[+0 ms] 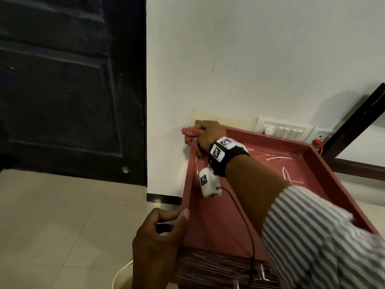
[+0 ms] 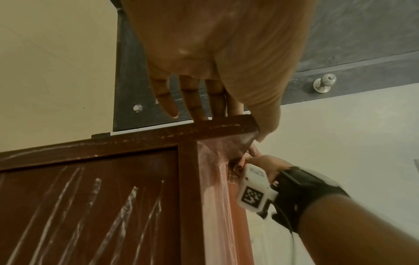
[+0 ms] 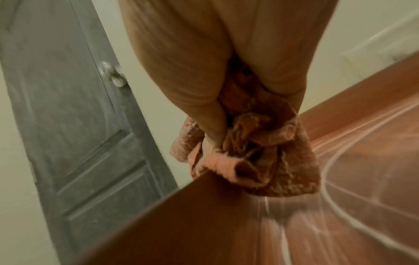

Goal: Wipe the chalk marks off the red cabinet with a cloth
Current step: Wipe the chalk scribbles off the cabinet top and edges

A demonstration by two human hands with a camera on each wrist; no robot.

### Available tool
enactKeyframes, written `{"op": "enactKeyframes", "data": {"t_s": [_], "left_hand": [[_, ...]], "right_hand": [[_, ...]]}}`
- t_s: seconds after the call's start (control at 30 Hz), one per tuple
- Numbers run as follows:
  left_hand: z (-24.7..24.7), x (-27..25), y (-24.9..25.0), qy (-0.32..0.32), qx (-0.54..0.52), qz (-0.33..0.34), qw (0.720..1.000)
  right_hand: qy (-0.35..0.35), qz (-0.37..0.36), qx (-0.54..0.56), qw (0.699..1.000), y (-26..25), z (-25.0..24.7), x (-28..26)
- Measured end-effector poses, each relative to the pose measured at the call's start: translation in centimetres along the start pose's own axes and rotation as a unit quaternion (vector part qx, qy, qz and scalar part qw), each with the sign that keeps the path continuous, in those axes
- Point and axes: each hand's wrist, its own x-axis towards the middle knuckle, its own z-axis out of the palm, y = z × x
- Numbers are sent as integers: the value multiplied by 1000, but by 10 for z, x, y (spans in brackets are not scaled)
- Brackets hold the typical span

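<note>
A person's right hand [image 1: 208, 133] bunches a pink cloth [image 1: 190, 135] at the far left corner of the red cabinet [image 1: 235, 215], fingers curled tight round the wad, which presses on the cabinet's top and spills over its edge by the wall [image 1: 250, 59]. The left hand [image 1: 158, 240] steadies the near left corner; from the left wrist its fingers [image 2: 197, 105] lie straight down the outer edge while the thumb hooks over the rim, a bracing grip that holds nothing loose.

The wiping looks to be in its early part. Chalk marks [image 1: 277, 159] remain as white loops and lines across the middle and right of the top, with a pale smear beside the cloth, and more strokes streak the cabinet's front panel [image 2: 90, 206]. The next move likely calls for dragging the cloth back across the top under firm pressure, then working along the raised rim where dust may collect.

A dark door [image 1: 62, 80] stands left of the cabinet, a switch panel [image 1: 285, 130] sits on the wall just behind it, and a dark frame [image 1: 354, 126] leans at right. The wrist camera's cable [image 1: 245, 222] trails over the top and may drag through the chalk.
</note>
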Motion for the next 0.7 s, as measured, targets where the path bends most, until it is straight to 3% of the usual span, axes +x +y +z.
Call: {"op": "enactKeyframes", "data": {"t_s": [0.1,0.2,0.23,0.3,0.37,0.4,0.47,0.57,0.7], "left_hand": [[-2,-5,4,0,2,-3,1000],[-3,-8,4,-9,-4,5,1000],[-3,-10,3,-12,-6,13,1000],[-4,-13,3,-16,-13,16,1000],[-5,-16,3,-23,-8,12,1000],[-6,-16,3,-26,-3,15,1000],[-5,-17,1,-27,-1,20,999],[-3,-15,-2,-14,6,26,1000],[1,-11,-4,-3,25,32,999]], "right_hand": [[-31,-36,-63,997,9,-18,-58],[75,-110,-128,983,19,-42,-140],[102,-94,-136,981,27,-44,-160],[68,-39,-138,987,43,-42,-192],[-46,-13,-245,968,59,-33,-208],[-89,-23,-287,953,62,-30,-212],[-98,-77,-311,942,59,-31,-213],[-73,-134,-305,940,51,-36,-186],[-4,-115,-276,954,42,-41,-111]]}}
